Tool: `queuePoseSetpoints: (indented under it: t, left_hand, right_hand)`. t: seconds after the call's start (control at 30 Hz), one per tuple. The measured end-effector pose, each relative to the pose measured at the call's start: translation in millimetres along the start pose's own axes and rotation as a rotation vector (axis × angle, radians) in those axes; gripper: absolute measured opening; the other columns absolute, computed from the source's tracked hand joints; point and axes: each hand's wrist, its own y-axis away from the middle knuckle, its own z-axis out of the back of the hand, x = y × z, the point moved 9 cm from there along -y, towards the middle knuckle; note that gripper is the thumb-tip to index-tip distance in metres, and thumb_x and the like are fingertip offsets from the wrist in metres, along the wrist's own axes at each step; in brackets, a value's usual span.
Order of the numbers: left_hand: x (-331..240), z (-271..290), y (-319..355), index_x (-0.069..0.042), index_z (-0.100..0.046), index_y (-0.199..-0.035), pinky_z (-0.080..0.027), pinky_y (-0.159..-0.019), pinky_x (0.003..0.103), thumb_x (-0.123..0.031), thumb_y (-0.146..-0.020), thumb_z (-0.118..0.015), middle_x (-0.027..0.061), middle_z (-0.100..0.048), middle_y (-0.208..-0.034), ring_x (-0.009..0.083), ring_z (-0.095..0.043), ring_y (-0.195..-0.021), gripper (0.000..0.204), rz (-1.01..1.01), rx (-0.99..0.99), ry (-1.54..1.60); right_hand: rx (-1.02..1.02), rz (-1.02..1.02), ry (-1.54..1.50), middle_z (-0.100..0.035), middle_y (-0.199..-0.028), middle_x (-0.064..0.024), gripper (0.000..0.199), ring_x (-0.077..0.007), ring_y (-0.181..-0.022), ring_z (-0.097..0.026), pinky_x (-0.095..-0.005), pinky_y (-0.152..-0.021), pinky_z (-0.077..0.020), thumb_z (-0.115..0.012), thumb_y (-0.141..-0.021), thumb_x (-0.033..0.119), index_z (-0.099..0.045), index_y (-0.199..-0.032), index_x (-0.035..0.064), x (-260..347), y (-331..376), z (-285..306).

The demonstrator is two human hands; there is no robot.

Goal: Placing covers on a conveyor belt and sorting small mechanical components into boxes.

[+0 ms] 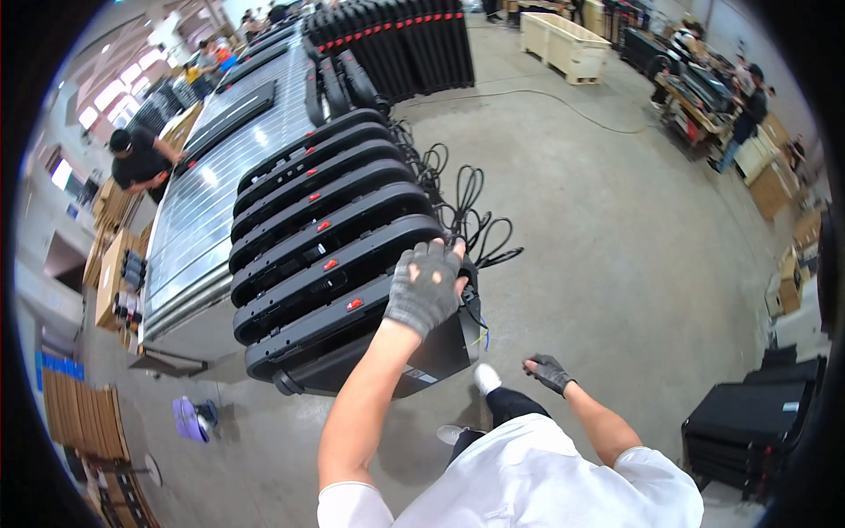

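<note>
A row of flat black machines (334,227) with rounded ends stands on edge, looking like walking-pad treadmills. Each shows a red rocker switch. My left hand (426,283), in a grey fingerless glove with worn holes, is closed over the right end of the nearest machine (308,341), its fingertips curled around the edge. Black power cords (475,216) hang in loops just past that hand. Away to the right, my right hand (549,373), gloved alike, hangs over the floor with its fingers curled in and nothing visible in them.
Left of the machines runs a long roller conveyor (207,189), where a person in black (139,158) leans over its far side. More black machines (396,44) stand behind. A stack of black panels (748,418) sits at lower right; a wooden crate (563,48) lies far off.
</note>
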Motion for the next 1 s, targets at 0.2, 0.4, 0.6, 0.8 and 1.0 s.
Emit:
queuePoseSetpoints:
  t: [0.2, 0.4, 0.6, 0.8, 1.0]
  left_hand:
    - [17, -53, -29, -0.016, -0.066, -0.112, -0.054, -0.08, 0.04, -0.026, -0.081, -0.066, 0.0124, -0.067, -0.107, 0.0271, -0.067, -0.099, 0.032, 0.042, 0.514, -0.087]
    - [0, -39, -14, -0.017, -0.068, -0.108, -0.054, -0.075, 0.041, -0.018, -0.076, -0.063, 0.0128, -0.068, -0.097, 0.0296, -0.069, -0.085, 0.033, -0.087, 0.273, -0.035]
    - [-5, 28, 58, -0.012, -0.064, -0.107, -0.053, -0.061, 0.039, -0.011, -0.068, -0.066, 0.0093, -0.062, -0.086, 0.0262, -0.067, -0.072, 0.04, -0.121, 0.197, 0.036]
    - [20, 88, 143, -0.011, -0.063, -0.117, -0.05, -0.056, 0.036, -0.006, -0.06, -0.068, 0.008, -0.059, -0.089, 0.0236, -0.061, -0.069, 0.058, -0.12, 0.216, 0.159]
    - [79, 139, 246, -0.015, -0.065, -0.117, -0.048, -0.06, 0.039, -0.004, -0.056, -0.066, 0.0073, -0.059, -0.088, 0.0254, -0.06, -0.071, 0.062, -0.048, 0.255, 0.161]
  right_hand:
    - [-0.388, 0.516, 0.047, -0.068, -0.093, -0.018, 0.031, -0.03, -0.086, -0.067, -0.0374, -0.075, -0.0515, -0.065, -0.09, 0.03, -0.063, -0.105, 0.0021, 197, 31, -26]
    - [-0.574, 0.404, -0.01, -0.063, -0.099, -0.0174, 0.056, -0.0313, -0.092, -0.063, -0.0383, -0.082, -0.0498, -0.078, -0.077, 0.042, -0.057, -0.11, 0.0021, 241, 7, -29]
    - [-0.322, 0.597, 0.073, -0.053, -0.124, -0.0201, 0.096, -0.0332, -0.121, -0.05, -0.0401, -0.103, -0.0404, -0.087, -0.062, 0.048, -0.044, -0.132, -0.002, 259, 45, -69]
    - [-0.26, 0.794, 0.269, -0.043, -0.137, -0.0147, 0.103, -0.0298, -0.127, -0.044, -0.0398, -0.11, -0.0342, -0.093, -0.053, 0.034, -0.041, -0.135, 0.0002, 272, 89, -148]
    - [0.095, 0.517, -0.53, -0.041, -0.137, -0.0126, 0.07, -0.0235, -0.127, -0.044, -0.0371, -0.109, -0.0333, -0.077, -0.078, 0.019, -0.039, -0.135, 0.0063, 290, 103, -200]
